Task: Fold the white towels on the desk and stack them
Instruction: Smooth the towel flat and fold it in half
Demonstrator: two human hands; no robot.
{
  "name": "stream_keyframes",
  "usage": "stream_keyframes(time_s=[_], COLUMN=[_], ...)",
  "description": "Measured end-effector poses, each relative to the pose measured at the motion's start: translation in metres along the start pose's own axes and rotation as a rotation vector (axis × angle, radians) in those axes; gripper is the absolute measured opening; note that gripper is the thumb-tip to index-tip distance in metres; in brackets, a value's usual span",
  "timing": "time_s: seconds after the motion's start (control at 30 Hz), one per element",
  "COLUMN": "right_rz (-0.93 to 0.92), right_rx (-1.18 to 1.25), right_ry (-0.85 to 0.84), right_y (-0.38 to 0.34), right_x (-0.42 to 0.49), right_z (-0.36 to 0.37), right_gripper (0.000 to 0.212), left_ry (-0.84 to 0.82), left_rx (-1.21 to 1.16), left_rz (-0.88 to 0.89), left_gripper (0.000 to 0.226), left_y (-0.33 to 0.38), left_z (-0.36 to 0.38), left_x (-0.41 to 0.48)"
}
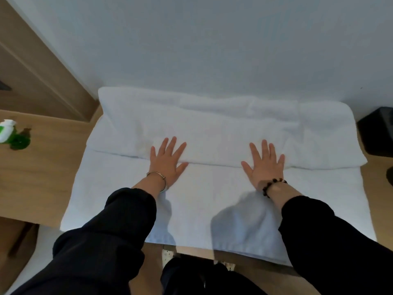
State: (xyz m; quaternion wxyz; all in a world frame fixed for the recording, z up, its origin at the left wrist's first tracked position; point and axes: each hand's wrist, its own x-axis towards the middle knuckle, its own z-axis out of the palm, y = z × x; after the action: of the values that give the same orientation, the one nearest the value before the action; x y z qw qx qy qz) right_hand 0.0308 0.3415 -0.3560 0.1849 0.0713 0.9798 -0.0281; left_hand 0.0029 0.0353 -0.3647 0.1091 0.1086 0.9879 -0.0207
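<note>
A large white towel (212,201) lies spread over the wooden desk (40,177), its near edge hanging past the desk's front. Its far part is doubled back toward me as a thick band (212,128), ending in a folded edge across the middle. My left hand (167,162) lies flat with fingers spread on that folded edge, left of centre. My right hand (265,167) presses flat on the same edge, right of centre. Both palms are down and nothing is gripped.
A white wall (212,39) rises directly behind the towel. A green and white bottle (10,135) stands on the desk at the far left. A black box (376,133) sits at the right edge. Wooden panelling (32,71) runs along the left.
</note>
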Motion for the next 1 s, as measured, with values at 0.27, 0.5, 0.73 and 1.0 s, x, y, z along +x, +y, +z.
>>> stream_keyframes(time_s=[0.27, 0.5, 0.73, 1.0], right_rz=[-0.073, 0.15, 0.063, 0.064], right_rx=[0.115, -0.111, 0.258, 0.227], right_ry=[0.109, 0.218, 0.738, 0.809], right_y=[0.017, -0.012, -0.023, -0.039], right_x=[-0.012, -0.009, -0.064, -0.17], right_z=[-0.011, -0.035, -0.069, 0.004], right_gripper=[0.068, 0.055, 0.049, 0.037], left_ry=[0.216, 0.158, 0.517, 0.815], left_rx=[-0.145, 0.131, -0.146, -0.047], left_rz=[0.076, -0.145, -0.032, 0.608], left_gripper=[0.059, 0.047, 0.058, 0.042], left_y=[-0.023, -0.043, -0.064, -0.084], left_z=[-0.015, -0.044, -0.092, -0.054], left_x=[-0.006, 0.006, -0.043, -0.152])
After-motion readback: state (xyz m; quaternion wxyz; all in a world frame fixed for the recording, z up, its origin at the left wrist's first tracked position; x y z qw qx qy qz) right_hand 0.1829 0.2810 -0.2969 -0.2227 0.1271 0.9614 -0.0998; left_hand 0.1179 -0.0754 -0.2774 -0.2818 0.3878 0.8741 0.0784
